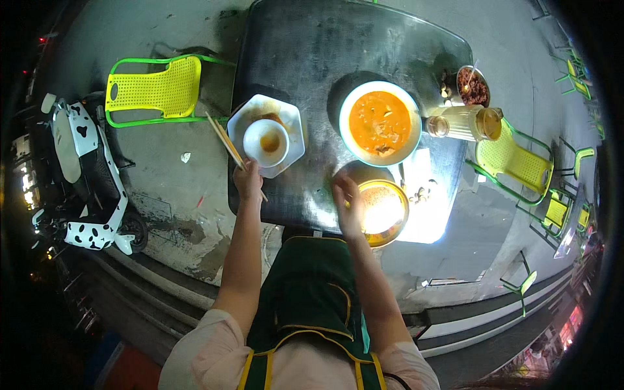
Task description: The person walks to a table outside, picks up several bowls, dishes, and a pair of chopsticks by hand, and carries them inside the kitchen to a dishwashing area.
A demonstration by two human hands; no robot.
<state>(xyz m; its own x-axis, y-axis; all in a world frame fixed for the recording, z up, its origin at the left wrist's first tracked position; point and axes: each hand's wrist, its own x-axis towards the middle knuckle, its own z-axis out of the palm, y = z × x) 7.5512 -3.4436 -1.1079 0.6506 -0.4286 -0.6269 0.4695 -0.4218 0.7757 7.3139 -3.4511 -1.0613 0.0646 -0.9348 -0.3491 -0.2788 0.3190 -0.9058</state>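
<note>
My left hand grips a pair of chopsticks at the table's left edge. Its fingertips also meet the near side of a white angular plate and a small white bowl stacked on it. Brown liquid lies in the small bowl, and brown stains mark the plate. Blurred by motion, my right hand is at the left rim of a yellow-rimmed bowl, whose contents are partly washed out by glare. I cannot tell whether its fingers hold anything. Beyond it stands a large bowl of orange soup.
On the dark table, a ribbed jar lies or stands right of the soup, near a container of dark red condiment. Yellow-green chairs flank the table. A spotted scooter is parked at left.
</note>
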